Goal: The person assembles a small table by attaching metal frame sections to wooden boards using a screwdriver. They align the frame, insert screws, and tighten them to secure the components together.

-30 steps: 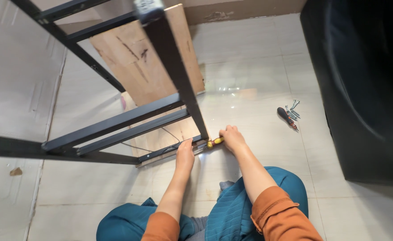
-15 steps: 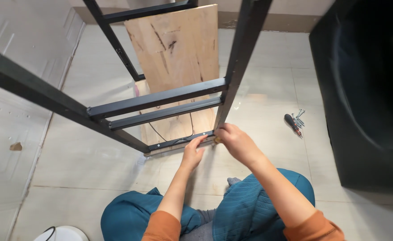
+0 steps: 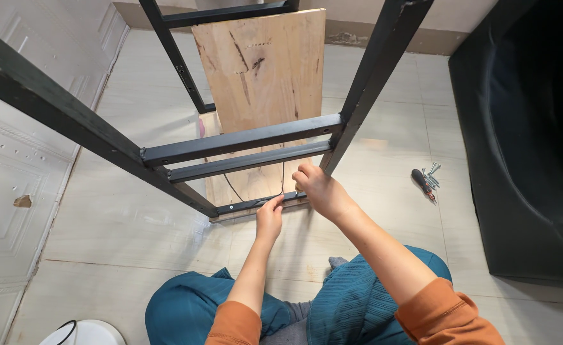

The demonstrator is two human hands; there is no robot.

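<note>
Partly hidden: right hand (image 3: 320, 190) covers tool at frame (image 3: 256, 204); left hand (image 3: 269, 217) touching.

No packages, labels, signs or screens visible.

Only one view, from up on the head, looking steeply down and a bit forward at the floor. Very close to the black metal frame (image 3: 243, 137), with bars crossing the upper left and top right of the frame. Left hand (image 3: 269, 217) and right hand (image 3: 320, 190) near the middle, knees along the bottom edge, far wall at the very top.
</note>
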